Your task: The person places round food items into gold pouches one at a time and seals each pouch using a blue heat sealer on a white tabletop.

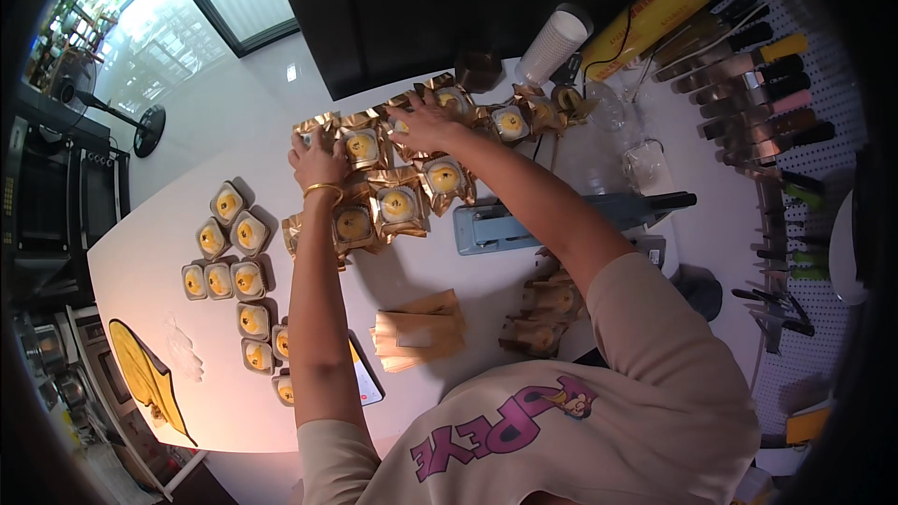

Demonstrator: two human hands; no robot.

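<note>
My left hand [320, 163] lies over a gold-wrapped pastry at the left end of the far row, its fingers partly hiding the packet. With fingers spread, my right hand [424, 126] rests on the wrapped pastries farther along that row. Between my hands is a pastry in a gold packet [361, 147] with a clear window. Nearer me, more wrapped pastries [396, 205] form a second row, partly behind my left forearm. Unwrapped round yellow-topped pastries [248, 232] in clear trays stand to the left.
A blue hand impulse sealer [484, 230] lies under my right forearm. Flat gold packets [417, 333] are stacked before me, beside a phone [366, 375]. More wrapped pastries [544, 312] sit nearer my right. At left lie a yellow cloth [144, 365] and a clear plastic glove [184, 349].
</note>
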